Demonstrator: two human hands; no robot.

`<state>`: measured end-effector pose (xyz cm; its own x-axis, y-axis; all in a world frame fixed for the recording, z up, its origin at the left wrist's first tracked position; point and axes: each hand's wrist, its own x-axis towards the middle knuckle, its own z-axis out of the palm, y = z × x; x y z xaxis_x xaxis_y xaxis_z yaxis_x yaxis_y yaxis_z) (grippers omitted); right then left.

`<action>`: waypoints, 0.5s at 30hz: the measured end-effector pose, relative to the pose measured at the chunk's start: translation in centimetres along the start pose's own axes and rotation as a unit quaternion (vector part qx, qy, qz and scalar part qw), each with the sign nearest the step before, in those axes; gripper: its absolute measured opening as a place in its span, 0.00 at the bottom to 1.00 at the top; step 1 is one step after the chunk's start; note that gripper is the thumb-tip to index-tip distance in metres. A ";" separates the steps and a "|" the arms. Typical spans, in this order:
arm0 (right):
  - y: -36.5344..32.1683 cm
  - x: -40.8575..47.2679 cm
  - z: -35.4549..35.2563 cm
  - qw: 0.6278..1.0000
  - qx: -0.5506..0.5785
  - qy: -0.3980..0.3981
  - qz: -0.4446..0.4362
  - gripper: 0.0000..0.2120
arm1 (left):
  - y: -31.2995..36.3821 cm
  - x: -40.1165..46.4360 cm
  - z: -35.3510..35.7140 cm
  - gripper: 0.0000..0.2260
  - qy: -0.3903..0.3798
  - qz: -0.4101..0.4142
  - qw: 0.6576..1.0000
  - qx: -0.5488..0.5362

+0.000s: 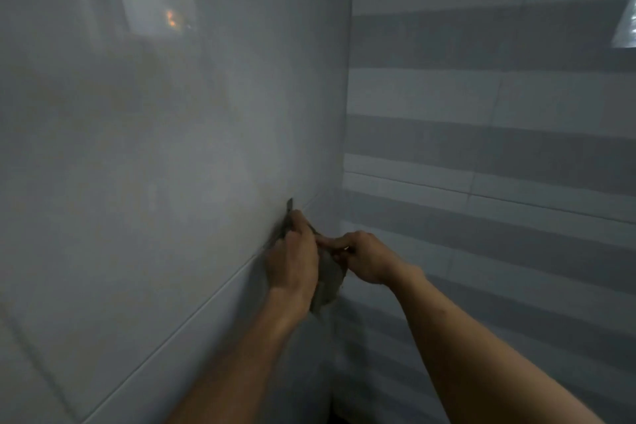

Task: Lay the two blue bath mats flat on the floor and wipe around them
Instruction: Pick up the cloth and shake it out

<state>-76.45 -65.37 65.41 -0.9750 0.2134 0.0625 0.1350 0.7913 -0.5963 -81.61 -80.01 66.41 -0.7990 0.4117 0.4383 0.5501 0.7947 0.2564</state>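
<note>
A glossy pale wall (144, 148) fills the view left of the corner seam (346, 148); right of the seam runs a wall of grey and white striped tiles (499, 155). The whole picture is dim and blurred. No blue bath mats or floor are in view. Just left of the seam, both hands grasp a grey cloth (328, 280): the left hand (292, 265) hides part of it against the glossy wall, the right hand (364, 258) pinches its edge.

Dim corner, striped tiled walls (481, 134)
</note>
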 end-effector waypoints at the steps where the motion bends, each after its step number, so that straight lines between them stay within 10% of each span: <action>1: 0.3 0.0 -0.2 1.000 0.015 0.000 0.007 0.25 | -1.0 -1.0 1.2 0.26 0.024 0.006 0.999 -0.031; 5: 0.2 0.2 -0.5 0.998 0.044 -0.029 0.028 0.24 | -4.1 -4.3 6.5 0.39 0.002 0.062 0.998 -0.029; 15: 5.9 -4.4 -1.4 0.963 -0.040 -0.096 0.249 0.21 | -2.8 -6.1 12.1 0.27 -0.150 0.193 0.969 0.020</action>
<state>-71.12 -60.87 62.76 -0.8001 0.4738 -0.3680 0.5991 0.6619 -0.4505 -81.25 -79.40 52.63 -0.5734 0.7885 0.2224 0.8172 0.5698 0.0867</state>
